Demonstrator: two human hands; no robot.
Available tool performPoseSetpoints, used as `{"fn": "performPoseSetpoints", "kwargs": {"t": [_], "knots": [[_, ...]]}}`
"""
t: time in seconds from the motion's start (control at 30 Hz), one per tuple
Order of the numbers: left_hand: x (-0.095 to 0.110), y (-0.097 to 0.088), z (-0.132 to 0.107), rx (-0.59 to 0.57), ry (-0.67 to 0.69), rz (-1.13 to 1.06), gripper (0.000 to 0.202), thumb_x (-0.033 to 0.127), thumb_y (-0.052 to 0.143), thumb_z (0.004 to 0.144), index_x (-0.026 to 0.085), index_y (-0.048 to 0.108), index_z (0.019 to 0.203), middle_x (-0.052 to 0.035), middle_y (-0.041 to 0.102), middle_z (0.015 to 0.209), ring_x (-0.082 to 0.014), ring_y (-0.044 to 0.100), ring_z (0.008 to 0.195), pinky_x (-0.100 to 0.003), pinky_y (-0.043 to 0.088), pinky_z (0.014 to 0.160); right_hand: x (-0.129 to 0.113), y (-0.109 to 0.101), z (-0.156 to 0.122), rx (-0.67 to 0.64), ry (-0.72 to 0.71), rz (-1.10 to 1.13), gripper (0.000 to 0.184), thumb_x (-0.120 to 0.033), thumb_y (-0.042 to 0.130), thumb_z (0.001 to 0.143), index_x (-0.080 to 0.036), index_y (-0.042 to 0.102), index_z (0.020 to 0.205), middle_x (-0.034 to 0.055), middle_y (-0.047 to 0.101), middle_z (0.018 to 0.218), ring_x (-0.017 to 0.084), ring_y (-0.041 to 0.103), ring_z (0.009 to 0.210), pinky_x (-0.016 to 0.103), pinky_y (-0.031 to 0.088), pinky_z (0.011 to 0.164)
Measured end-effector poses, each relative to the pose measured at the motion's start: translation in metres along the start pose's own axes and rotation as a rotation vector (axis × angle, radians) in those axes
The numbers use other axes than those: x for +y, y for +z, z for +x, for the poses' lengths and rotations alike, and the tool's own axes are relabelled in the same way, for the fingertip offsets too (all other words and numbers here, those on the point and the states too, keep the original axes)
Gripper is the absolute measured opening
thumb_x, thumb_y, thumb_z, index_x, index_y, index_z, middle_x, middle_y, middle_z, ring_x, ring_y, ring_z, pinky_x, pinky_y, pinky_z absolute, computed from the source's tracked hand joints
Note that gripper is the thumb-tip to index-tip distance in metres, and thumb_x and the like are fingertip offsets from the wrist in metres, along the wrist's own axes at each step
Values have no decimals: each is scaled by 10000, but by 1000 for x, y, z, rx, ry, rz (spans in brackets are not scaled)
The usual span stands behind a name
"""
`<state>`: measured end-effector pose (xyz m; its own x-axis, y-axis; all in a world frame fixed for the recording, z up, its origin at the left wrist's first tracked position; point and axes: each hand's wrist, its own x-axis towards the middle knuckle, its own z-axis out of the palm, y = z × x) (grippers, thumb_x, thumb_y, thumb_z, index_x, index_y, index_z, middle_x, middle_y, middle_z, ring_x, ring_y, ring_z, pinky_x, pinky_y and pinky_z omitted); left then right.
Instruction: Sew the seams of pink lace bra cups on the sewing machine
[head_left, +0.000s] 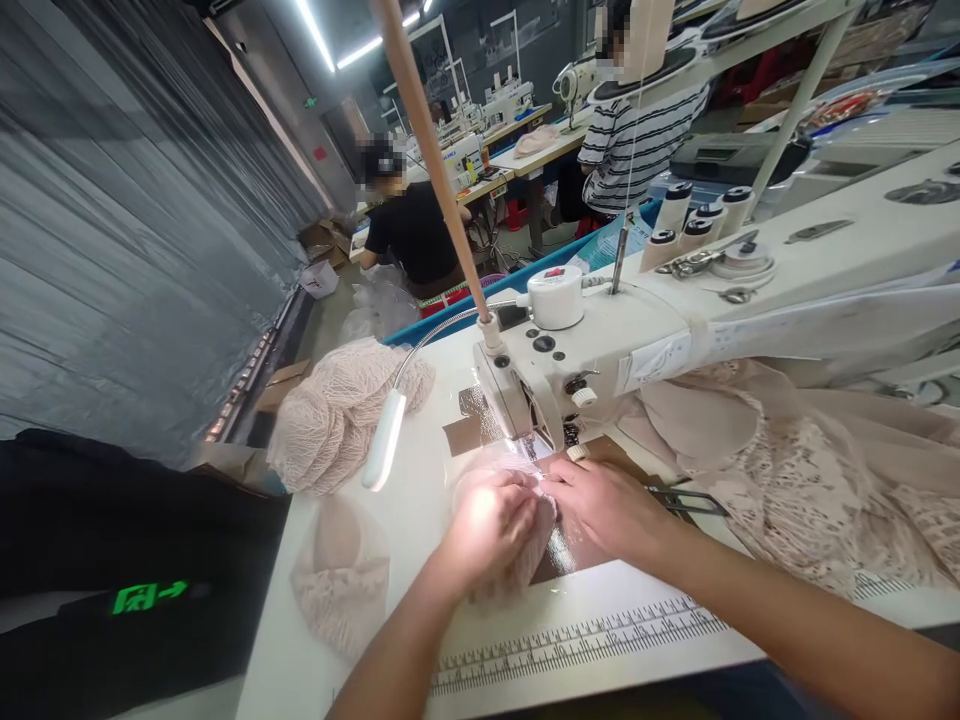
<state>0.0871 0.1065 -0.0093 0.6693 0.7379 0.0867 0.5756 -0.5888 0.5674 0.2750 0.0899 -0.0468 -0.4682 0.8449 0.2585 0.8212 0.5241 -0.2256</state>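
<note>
Left hand pressed flat on a small lace piece, fingers spread, holding it down. Right hand right beside it, fingertips pinching the edge of the same lace piece. Lying on the white tabletop, just under the needle of the sewing machine. Lit bright by the little lamp on a bendy neck. Heap of lace pieces farther left. Pile of lace cloth on the right. Printed ruler along the near edge.

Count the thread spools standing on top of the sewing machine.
4 thread spools, clustered right of the needle end on the sewing machine; others may be hidden behind.
</note>
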Motion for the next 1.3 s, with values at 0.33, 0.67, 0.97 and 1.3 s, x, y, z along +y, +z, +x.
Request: {"fn": "performPoseSetpoints", "kwargs": {"t": [0.33, 0.67, 0.97, 1.3], "knots": [[-26, 23, 12, 88, 40, 305, 348, 200, 399, 931, 189, 601, 1214, -105, 612, 1242, -258, 594, 933, -399, 536, 796, -3, 0, 9, 27, 95, -88, 343, -14, 497, 751, -189, 691, 973, 71, 692, 898, 200, 579, 774, 296, 415, 624], [-35, 14, 25, 109, 113, 286, 327, 211, 372, 952, 125, 660, 1080, -142, 684, 911, -229, 582, 827, -353, 489, 737, -5, -1, 16, 36, 182, -129, 445, -63, 464, 752, -227, 668, 1112, 96, 681, 858, 198, 567, 685, 294, 390, 568], [-41, 13, 27, 101, 120, 289, 318, 181, 370, 940, 143, 646, 1094, -134, 679, 1031, -219, 579, 836, -370, 468, 763, -5, 4, 15, -17, 166, -152, 412, 3, 472, 715, -195, 686, 1007, 72, 686, 802, 171, 542, 606, 291, 345, 516], [-40, 13, 21, 165, 7, 361, 355, 260, 426, 922, 153, 577, 1224, -125, 594, 1257, -284, 526, 1046, -446, 435, 883, 0, 8, 8, 52, 99, -100, 445, 16, 431, 746, -192, 673, 1056, 61, 643, 851, 158, 526, 644, 283, 325, 540]]}}
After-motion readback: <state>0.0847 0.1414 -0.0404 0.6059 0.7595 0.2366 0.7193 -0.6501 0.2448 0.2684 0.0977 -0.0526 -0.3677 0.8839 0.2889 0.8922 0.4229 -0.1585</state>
